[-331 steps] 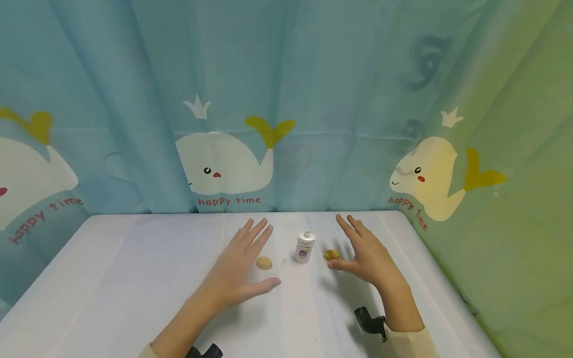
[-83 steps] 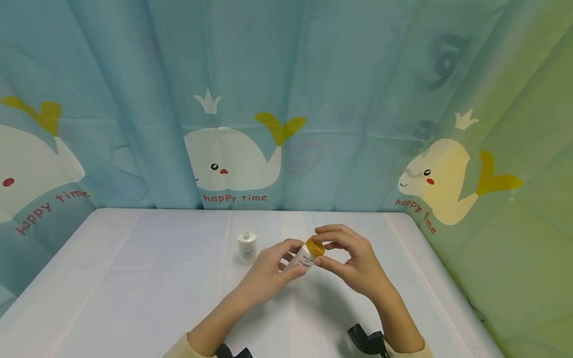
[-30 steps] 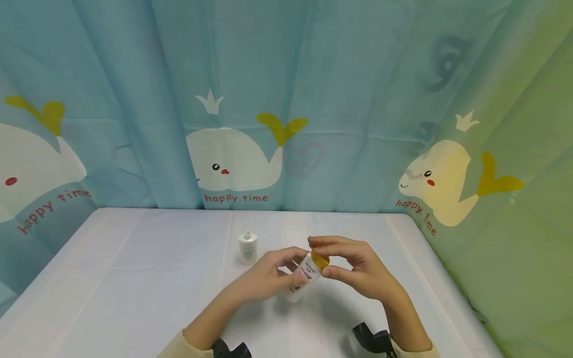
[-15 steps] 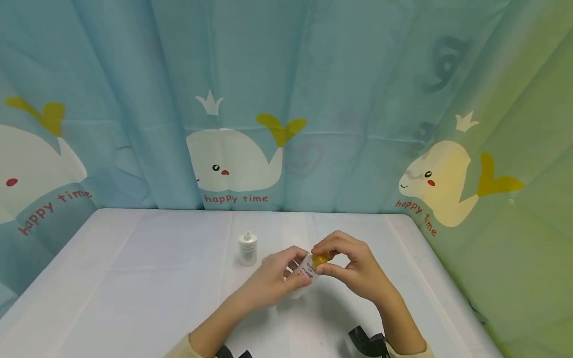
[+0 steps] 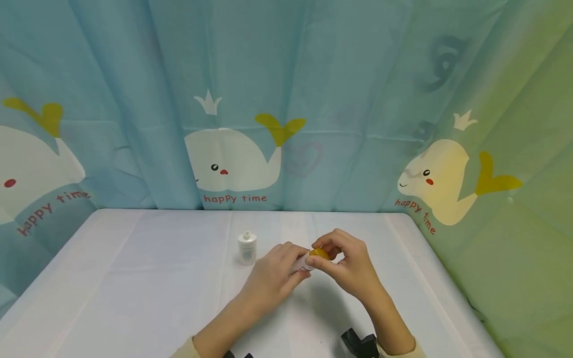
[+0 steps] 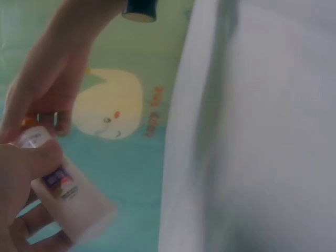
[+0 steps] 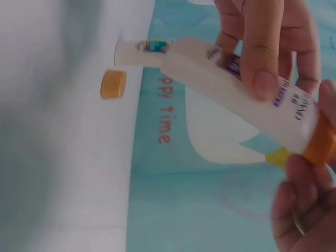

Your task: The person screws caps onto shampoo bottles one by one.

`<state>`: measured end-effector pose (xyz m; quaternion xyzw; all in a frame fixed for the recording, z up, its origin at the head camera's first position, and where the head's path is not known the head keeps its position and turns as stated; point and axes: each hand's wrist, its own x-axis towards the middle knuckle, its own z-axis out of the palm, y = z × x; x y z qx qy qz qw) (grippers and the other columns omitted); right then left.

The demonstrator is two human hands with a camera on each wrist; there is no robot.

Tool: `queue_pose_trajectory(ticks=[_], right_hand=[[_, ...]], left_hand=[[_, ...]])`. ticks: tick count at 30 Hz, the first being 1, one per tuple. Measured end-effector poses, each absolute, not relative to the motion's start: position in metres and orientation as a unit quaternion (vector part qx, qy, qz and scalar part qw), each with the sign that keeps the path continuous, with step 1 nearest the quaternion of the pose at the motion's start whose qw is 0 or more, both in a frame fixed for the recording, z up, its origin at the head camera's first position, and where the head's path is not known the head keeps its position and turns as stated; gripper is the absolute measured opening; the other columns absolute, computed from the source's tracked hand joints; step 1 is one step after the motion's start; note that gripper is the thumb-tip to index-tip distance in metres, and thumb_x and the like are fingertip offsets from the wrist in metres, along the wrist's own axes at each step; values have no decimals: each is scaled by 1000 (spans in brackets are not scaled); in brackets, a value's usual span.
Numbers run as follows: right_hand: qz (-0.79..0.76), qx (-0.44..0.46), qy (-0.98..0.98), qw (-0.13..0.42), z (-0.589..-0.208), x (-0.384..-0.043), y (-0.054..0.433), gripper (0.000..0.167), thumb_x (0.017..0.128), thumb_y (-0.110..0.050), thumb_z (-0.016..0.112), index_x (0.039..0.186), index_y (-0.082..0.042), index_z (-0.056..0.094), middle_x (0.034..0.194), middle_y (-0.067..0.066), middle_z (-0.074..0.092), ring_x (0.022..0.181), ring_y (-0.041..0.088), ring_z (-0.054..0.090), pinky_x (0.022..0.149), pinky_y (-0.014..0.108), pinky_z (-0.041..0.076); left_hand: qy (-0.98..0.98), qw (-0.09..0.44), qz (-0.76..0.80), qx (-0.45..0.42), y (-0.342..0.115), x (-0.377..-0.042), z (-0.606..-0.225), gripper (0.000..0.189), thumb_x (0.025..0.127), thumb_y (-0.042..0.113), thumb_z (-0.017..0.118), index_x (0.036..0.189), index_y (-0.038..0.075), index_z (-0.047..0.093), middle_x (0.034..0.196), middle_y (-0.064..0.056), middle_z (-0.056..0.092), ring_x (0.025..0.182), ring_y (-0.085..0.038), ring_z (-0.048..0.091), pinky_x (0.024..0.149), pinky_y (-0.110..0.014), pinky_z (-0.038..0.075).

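Gripping the tilted white bottle (image 7: 220,86) above the table (image 5: 156,278), the left hand (image 5: 273,278) curls its fingers round it; the right hand (image 5: 351,263) pinches its yellow cap (image 5: 319,253). Left and farther off, a second bottle (image 5: 247,249) stands.

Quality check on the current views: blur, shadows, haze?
Head: mostly clear, soft shadow on the white cloth-covered table below the left hand and right hand; left wrist: hazy, low contrast, the held white plastic bottle soft-edged, its small label print unreadable; right wrist: somewhat soft, grey shadow patches at left, bottle lettering clearer than in left wrist.
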<state>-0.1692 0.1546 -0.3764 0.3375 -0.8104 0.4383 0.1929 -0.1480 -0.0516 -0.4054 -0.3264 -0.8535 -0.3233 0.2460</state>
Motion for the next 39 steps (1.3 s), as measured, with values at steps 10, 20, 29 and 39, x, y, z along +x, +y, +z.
queue_pose_trajectory(ticks=[10, 20, 29, 39], right_hand=[[460, 321, -810, 171, -378, -168, 150, 21, 84, -12, 81, 102, -19, 73, 84, -7, 70, 66, 7, 62, 58, 25, 54], [470, 295, -810, 188, -382, -170, 150, 34, 77, -4, 84, 107, -13, 72, 93, 0, 72, 68, 10, 64, 62, 28, 57], [509, 252, -818, 92, -388, -178, 157, 23, 88, -20, 77, 109, -16, 69, 96, 1, 72, 80, 15, 71, 70, 31, 60], [546, 213, -810, 35, -401, -190, 165, 19, 92, -17, 73, 105, -5, 66, 95, 12, 70, 77, 19, 72, 68, 29, 59]], left_hand=[[-869, 221, -319, -307, -55, -150, -407, 33, 87, 25, 79, 114, 16, 62, 96, 8, 61, 79, -6, 49, 64, -19, 44], [-860, 237, -359, -273, -51, -150, -408, 35, 84, 22, 81, 114, 15, 64, 101, 7, 65, 84, -7, 57, 69, -24, 52], [-799, 130, -557, -186, -50, -163, -413, 35, 90, 24, 76, 122, 18, 64, 112, 5, 66, 93, -15, 66, 76, -25, 59], [-753, 88, -623, -194, -38, -180, -419, 33, 91, 25, 75, 121, 15, 65, 114, -4, 65, 100, -23, 66, 81, -28, 59]])
